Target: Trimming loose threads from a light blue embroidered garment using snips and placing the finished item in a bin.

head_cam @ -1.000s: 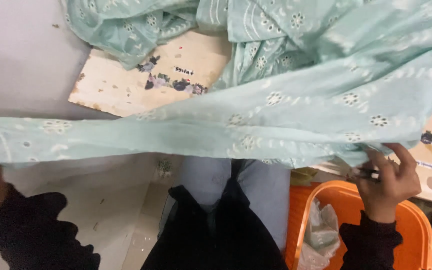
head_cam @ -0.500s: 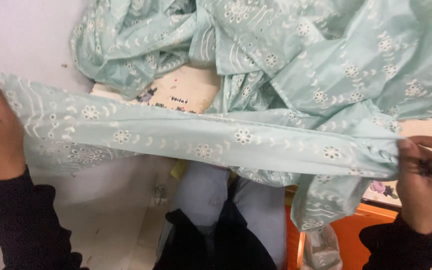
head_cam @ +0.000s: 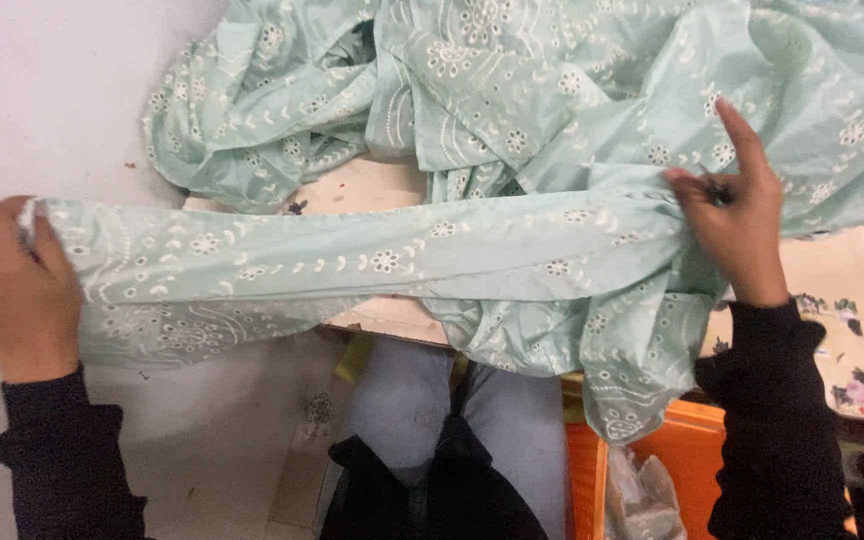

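Note:
A pale mint-green fabric [head_cam: 372, 255] with white embroidered flowers is stretched as a folded band between my two hands. My left hand [head_cam: 14, 290] grips its end at the far left, fingers closed round the cloth. My right hand [head_cam: 737, 225] pinches the band at the right, with the index finger raised. The rest of the fabric lies bunched in a heap [head_cam: 512, 90] across the table behind the band. Part of it hangs over the table's front edge above my lap.
A cream table top [head_cam: 842, 280] with small flower prints shows under the fabric. An orange bin [head_cam: 692, 460] with a clear plastic bag in it stands below at the right. My legs in grey trousers [head_cam: 452, 410] are under the table edge. A pale wall is at the left.
Both hands have risen and drawn the band taut. My right hand moved up and inward onto the table with its index finger lifted. The view shifted down over the table.

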